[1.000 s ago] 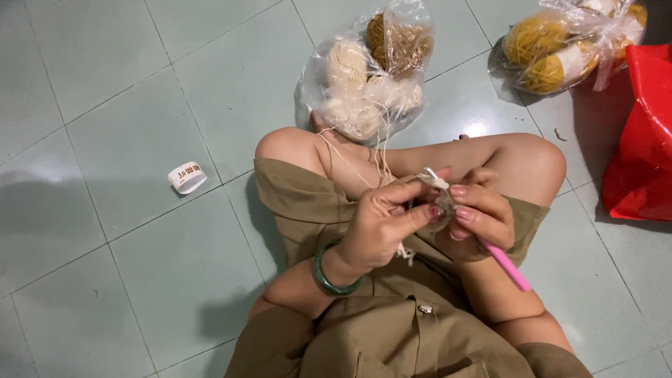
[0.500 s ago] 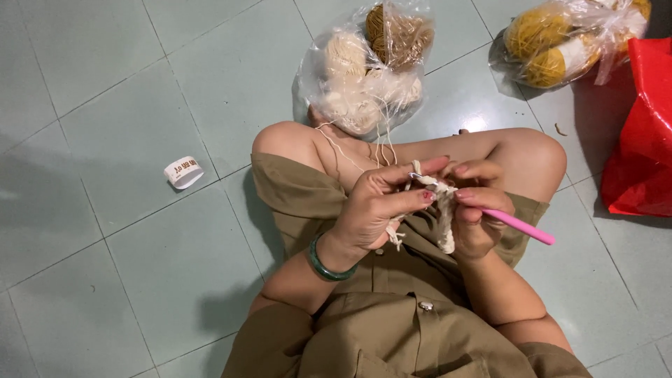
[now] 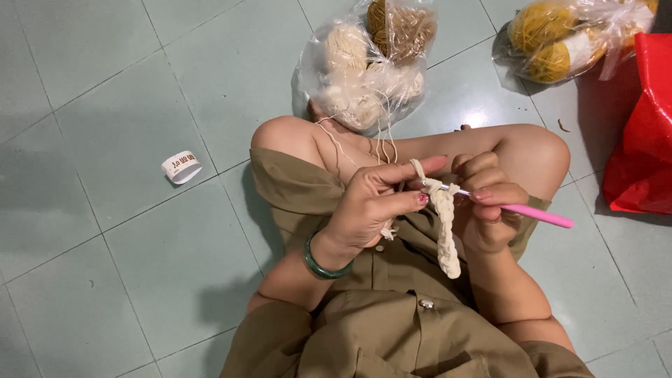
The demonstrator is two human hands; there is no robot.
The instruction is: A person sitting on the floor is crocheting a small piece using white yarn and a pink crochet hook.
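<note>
you sit cross-legged on the tiled floor (image 3: 105, 280) in an olive button dress (image 3: 392, 329). nearest you, your left hand (image 3: 374, 206), a green bangle (image 3: 323, 262) on its wrist, has its grip pinched shut on the top of a cream crochet strip (image 3: 446, 234), forefinger stretched out straight with cream yarn over it. the strip hangs down between your hands above your lap. your right hand (image 3: 490, 210) is closed around a pink crochet hook (image 3: 535, 215), its metal tip stuck into the strip's upper end. strands of yarn run from your left hand up past your knee to a clear bag of cream and brown yarn (image 3: 367, 66) on the floor just beyond. a small white paper band (image 3: 181, 166) lies off to the left. farther right sit a bag of yellow yarn (image 3: 570, 38) and a red bag (image 3: 644, 133).
</note>
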